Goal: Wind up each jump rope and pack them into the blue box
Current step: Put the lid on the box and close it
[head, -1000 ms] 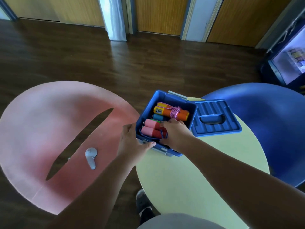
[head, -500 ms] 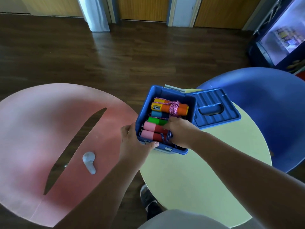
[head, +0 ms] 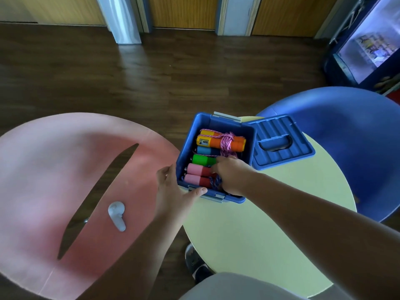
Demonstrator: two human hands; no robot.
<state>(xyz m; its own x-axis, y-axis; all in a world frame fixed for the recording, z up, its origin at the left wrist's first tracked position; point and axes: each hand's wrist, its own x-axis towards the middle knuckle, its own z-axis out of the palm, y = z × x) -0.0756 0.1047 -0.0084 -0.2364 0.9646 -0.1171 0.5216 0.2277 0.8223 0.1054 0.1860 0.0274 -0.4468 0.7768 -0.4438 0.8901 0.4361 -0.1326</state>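
Head view: the blue box (head: 183, 156) stands open at the left edge of the yellow-green bench (head: 259, 224), directly ahead of you and between your two hands. Your left hand (head: 173, 191) grips its near left corner, with the fingers on the outer left wall and the thumb laid along the near rim. Your right hand (head: 233, 176) reaches in from the right. Its fingers bend down over the pink-and-red handles (head: 194, 169), but you cannot tell whether they pinch that bundle or only press it. Every wound rope lies with its long axis left to right across the box. The orange handles (head: 216, 141) lie farthest, then a blue handle (head: 205, 150), a green handle (head: 201, 159), and the pink-and-red pair against the near wall. No loose rope shows on the bench, so packing appears nearly done. The lid (head: 279, 131) lies just right of the box, at its right rim. Your right hand is therefore the nearer one for fetching it, while the left steadies the box.
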